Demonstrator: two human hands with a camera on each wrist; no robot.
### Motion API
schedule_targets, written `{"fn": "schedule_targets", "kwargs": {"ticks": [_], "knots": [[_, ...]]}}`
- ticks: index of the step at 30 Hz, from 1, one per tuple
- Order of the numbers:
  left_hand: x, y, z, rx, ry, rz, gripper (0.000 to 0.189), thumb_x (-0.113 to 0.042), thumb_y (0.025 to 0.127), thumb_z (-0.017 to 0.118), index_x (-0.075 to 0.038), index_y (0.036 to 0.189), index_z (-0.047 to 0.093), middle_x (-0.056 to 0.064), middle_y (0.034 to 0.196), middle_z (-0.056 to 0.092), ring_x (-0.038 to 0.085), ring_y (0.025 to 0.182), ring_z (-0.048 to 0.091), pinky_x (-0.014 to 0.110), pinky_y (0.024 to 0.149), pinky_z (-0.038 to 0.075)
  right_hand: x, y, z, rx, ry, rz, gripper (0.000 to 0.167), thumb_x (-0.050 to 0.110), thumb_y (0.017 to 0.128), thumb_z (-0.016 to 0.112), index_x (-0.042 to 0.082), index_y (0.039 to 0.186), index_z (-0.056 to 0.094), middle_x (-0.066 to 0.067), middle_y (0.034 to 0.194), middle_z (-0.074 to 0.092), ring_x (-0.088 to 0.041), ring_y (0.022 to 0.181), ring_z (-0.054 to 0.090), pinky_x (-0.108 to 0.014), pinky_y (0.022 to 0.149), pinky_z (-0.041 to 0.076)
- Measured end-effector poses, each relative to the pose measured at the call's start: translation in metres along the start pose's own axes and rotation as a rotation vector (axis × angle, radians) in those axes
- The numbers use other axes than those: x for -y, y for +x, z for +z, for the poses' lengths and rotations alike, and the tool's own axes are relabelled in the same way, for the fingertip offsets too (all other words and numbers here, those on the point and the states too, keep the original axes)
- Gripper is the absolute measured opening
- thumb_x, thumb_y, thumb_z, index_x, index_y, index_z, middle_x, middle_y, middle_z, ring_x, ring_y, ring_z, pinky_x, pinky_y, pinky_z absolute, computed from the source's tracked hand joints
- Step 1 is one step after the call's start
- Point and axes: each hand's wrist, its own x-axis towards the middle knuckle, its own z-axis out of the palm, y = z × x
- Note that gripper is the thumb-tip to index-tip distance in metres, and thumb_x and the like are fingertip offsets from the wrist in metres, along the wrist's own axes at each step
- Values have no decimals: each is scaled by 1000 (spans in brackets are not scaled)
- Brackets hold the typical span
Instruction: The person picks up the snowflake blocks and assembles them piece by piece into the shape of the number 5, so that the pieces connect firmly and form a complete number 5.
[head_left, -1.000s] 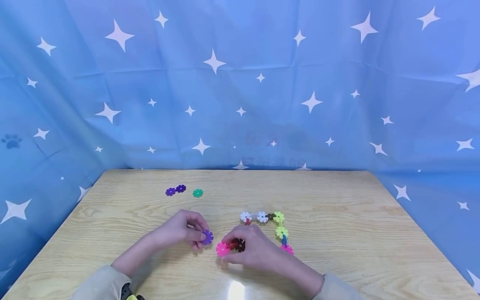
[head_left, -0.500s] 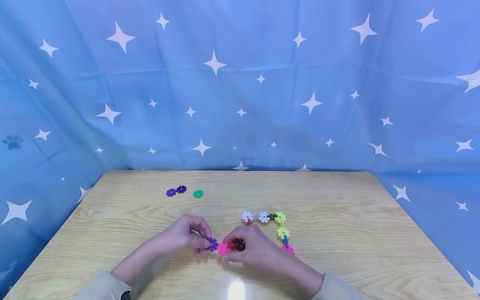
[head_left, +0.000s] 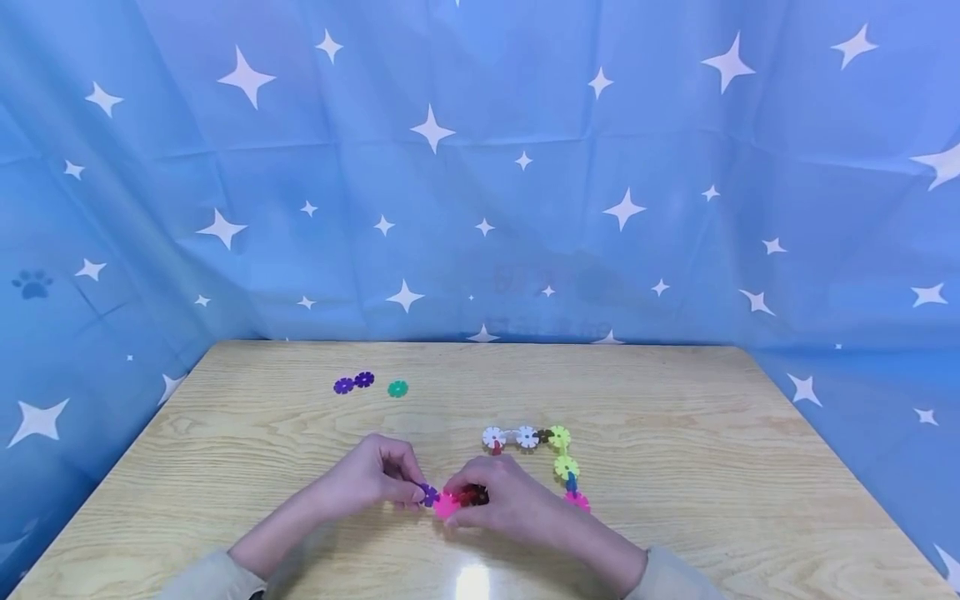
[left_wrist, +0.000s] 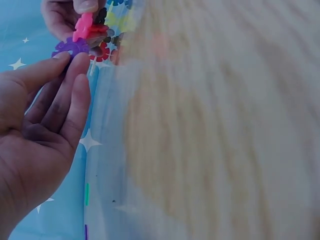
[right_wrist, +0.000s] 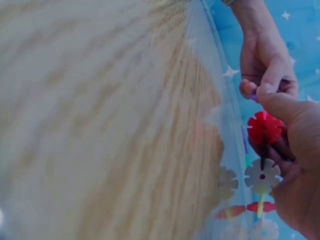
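My left hand pinches a purple notched snowflake disc between thumb and fingertips. Right beside it, my right hand grips a pink snowflake disc, the end piece of a linked chain. In the left wrist view the purple disc meets the edge of the pink disc. Red and dark brown discs follow the pink one, partly behind my right fingers. Farther along the chain come white discs, yellow-green discs, a blue one and another pink disc. My right hand and forearm hide part of it.
Toward the back left of the wooden table lie two joined purple discs, with a single green disc beside them. A blue star-patterned curtain hangs behind and along both sides.
My left hand has moved right and slightly nearer, bringing the purple disc from a gap away up against the pink disc. The purple disc has turned more edge-on. My right hand stays nearly still.
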Motion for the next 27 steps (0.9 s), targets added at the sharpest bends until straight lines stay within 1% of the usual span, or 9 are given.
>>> {"fn": "schedule_targets", "kwargs": {"ticks": [5, 7, 9, 13, 16, 18, 22, 27], "knots": [[-2, -1, 3, -39, -4, -6, 6, 7, 85, 74, 5, 90, 71, 17, 83, 73, 15, 69, 68, 20, 58, 54, 0, 1, -2, 2, 9, 14, 27, 25, 87, 83, 12, 110, 77, 17, 92, 66, 0, 83, 55, -19, 73, 51], [-3, -1, 4, -51, 15, -1, 5, 6, 86, 75, 4, 89, 71, 15, 82, 73, 14, 69, 68, 19, 58, 53, 0, 1, -2, -2, 20, 18, 27, 25, 88, 82, 11, 110, 77, 16, 93, 67, 0, 84, 56, -20, 74, 51], [-4, -1, 5, -57, 17, 3, 6, 7, 86, 74, 4, 89, 71, 15, 82, 73, 15, 70, 69, 21, 59, 55, 1, 1, -2, -8, 31, 20, 27, 26, 88, 82, 11, 110, 77, 16, 93, 67, 0, 84, 56, -20, 74, 52], [-4, -2, 8, -47, -1, 11, 7, 9, 86, 72, 6, 91, 70, 18, 84, 73, 19, 72, 71, 25, 65, 59, 2, -1, -2, -12, 44, 46, 30, 29, 87, 82, 12, 112, 77, 15, 96, 67, -1, 87, 56, -21, 76, 52], [-3, -2, 8, -29, -4, 13, 8, 11, 86, 71, 4, 91, 69, 19, 85, 73, 22, 74, 72, 28, 67, 61, 2, -2, -2, -3, 23, 56, 33, 30, 87, 82, 12, 113, 77, 16, 98, 67, 0, 88, 55, -20, 77, 50], [-3, -2, 8, -21, 12, 4, 8, 9, 86, 72, 2, 90, 70, 17, 84, 73, 22, 73, 71, 26, 65, 60, 2, -2, -2, -1, 11, 50, 32, 30, 87, 83, 12, 113, 77, 16, 96, 67, 0, 86, 55, -20, 76, 50], [-1, 1, 5, -14, 49, -41, 8, 3, 85, 76, -2, 90, 73, 11, 84, 74, 18, 71, 69, 21, 60, 54, 1, -2, -3, -7, -19, 21, 29, 25, 86, 84, 12, 111, 77, 16, 92, 65, 0, 82, 53, -19, 72, 50], [4, 4, 2, -20, 55, -71, 9, -1, 85, 77, -1, 93, 75, 12, 87, 75, 16, 73, 69, 22, 63, 55, -1, 0, -1, -24, 10, 3, 25, 18, 87, 84, 12, 110, 77, 15, 93, 65, -1, 82, 55, -19, 73, 53]]}}
